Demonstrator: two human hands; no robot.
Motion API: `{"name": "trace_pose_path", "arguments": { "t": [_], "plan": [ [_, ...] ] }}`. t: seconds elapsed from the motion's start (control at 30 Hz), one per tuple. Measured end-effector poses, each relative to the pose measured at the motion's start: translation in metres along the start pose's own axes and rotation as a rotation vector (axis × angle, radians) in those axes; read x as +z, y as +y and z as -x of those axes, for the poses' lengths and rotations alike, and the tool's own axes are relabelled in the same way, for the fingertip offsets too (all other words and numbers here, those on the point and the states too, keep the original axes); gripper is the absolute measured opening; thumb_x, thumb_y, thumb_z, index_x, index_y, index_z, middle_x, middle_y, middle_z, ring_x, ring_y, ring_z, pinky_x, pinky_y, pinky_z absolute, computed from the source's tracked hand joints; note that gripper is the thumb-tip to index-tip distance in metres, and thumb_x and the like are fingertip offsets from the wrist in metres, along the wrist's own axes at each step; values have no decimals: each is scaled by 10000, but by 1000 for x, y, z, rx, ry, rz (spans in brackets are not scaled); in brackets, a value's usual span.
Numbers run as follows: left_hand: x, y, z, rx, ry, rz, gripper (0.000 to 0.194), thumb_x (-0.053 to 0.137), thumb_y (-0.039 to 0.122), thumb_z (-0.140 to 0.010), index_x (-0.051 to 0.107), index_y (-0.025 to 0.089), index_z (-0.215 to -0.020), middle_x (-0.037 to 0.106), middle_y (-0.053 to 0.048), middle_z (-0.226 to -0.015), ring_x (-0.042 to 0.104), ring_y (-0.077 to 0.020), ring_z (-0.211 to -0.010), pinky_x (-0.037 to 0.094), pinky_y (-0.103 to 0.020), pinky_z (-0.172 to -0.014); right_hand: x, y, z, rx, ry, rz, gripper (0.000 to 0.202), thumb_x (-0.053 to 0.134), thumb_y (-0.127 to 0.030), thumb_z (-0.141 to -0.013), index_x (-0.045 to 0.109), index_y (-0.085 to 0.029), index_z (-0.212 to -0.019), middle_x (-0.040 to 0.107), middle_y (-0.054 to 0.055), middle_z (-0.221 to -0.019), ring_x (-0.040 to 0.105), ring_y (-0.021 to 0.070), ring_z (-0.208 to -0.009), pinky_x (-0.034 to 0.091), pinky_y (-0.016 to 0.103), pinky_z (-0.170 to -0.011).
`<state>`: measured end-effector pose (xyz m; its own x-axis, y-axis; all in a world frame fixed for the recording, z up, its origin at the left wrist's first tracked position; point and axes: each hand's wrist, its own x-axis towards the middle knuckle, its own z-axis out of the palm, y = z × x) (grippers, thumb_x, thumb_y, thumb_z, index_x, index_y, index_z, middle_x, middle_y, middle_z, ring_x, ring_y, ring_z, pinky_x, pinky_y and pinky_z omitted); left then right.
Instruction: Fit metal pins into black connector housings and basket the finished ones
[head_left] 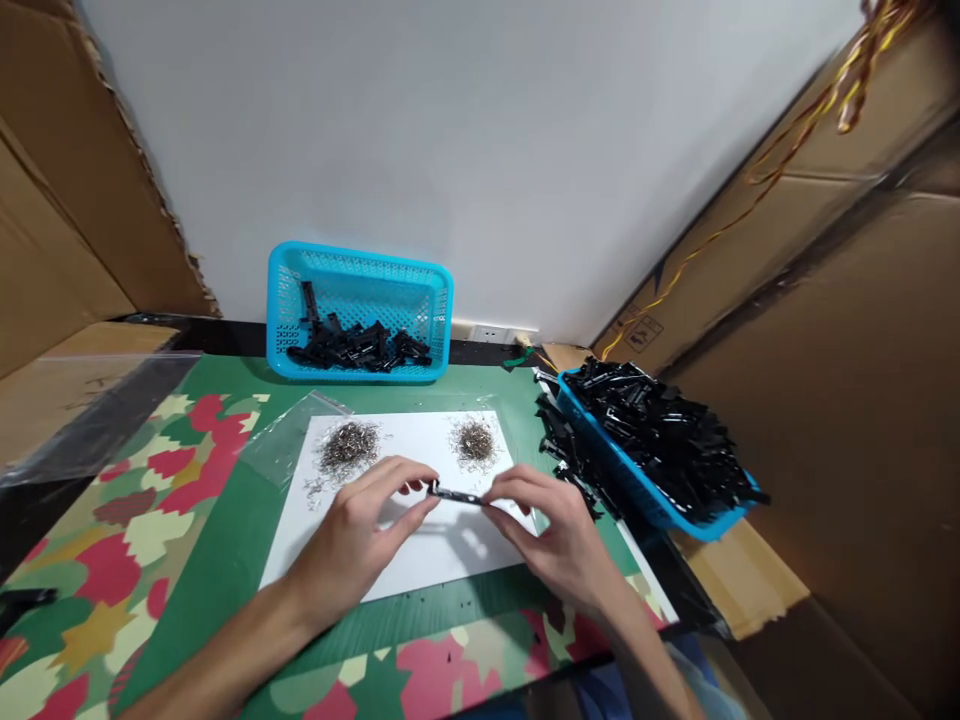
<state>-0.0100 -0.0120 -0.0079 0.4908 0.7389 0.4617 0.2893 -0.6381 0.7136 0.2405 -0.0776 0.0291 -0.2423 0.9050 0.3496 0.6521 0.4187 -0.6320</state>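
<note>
A slim black plastic part is held level above a white sheet of paper. My left hand pinches its left end between thumb and fingers, and my right hand pinches the right end the same way. On the paper beyond my left hand lies a pile of tiny metal pieces. Farther right on the sheet is a smaller pile of similar metal bits. These pieces are too small to name.
A blue basket at the back holds some black parts. To the right, another blue basket is heaped with black parts, with several more beside it. A clear plastic bag lies left of the paper. Cardboard walls the right side.
</note>
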Motion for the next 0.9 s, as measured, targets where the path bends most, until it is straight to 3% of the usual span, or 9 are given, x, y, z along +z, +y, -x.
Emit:
{"name": "trace_pose_path", "arguments": {
  "t": [0.1, 0.2, 0.33, 0.53, 0.73, 0.83, 0.9],
  "plan": [
    [3, 7, 0, 64, -118, 17, 210, 602, 194, -1031, 678, 247, -1219, 740, -65, -1104, 717, -231, -1033, 615, -356, -839, 7, 1, 24, -22, 92, 152, 200, 521, -149, -1032, 697, -243, -1040, 733, 76, -985, 714, 241, -882, 587, 367, -777],
    [4, 11, 1, 95, -110, 1, 285, 561, 194, -1047, 639, 244, -1317, 729, -87, -1182, 705, -244, -1110, 612, -379, -904, 3, 5, 48, 12, 209, 266, 177, 510, -169, -1028, 668, -247, -1041, 724, 90, -987, 725, 255, -858, 604, 374, -738],
    [1, 11, 1, 42, -140, -61, 249, 481, 204, -1082, 626, 235, -1282, 694, -96, -1212, 676, -244, -1123, 587, -383, -905, -21, 26, 95, 229, 381, 439, 101, 593, -302, -1020, 654, -231, -982, 714, 80, -938, 700, 231, -781, 571, 332, -697],
    [-1, 9, 3, 126, -159, -119, 239, 452, 111, -1066, 632, 212, -1186, 669, -92, -1160, 631, -236, -1079, 525, -375, -875, -57, 54, 160, 529, 582, 706, 329, 629, -518, -975, 712, -206, -916, 713, 49, -812, 643, 193, -639, 498, 302, -621],
    [1, 5, 6, 146, -178, -136, 250, 460, 78, -1050, 619, 208, -1192, 662, -93, -1151, 625, -237, -1048, 494, -412, -917, -50, 65, 172, 694, 706, 734, 427, 623, -610, -935, 736, -202, -884, 692, 48, -731, 632, 209, -593, 479, 323, -587],
    [1, 3, 5, 126, -184, -130, 257, 458, 71, -1046, 617, 202, -1199, 658, -93, -1144, 622, -236, -1038, 496, -410, -910, -39, 71, 172, 613, 670, 717, 450, 618, -629, -927, 757, -201, -923, 763, 79, -842, 691, 243, -667, 516, 340, -615],
    [1, 2, 4, 123, -185, -131, 273, 467, 52, -1032, 616, 201, -1206, 658, -90, -1139, 622, -235, -1030, 498, -406, -901, -34, 68, 167, 538, 747, 768, 390, 661, -563, -930, 772, -197, -1000, 784, 106, -954, 711, 267, -728, 537, 368, -686]
  ]
}}
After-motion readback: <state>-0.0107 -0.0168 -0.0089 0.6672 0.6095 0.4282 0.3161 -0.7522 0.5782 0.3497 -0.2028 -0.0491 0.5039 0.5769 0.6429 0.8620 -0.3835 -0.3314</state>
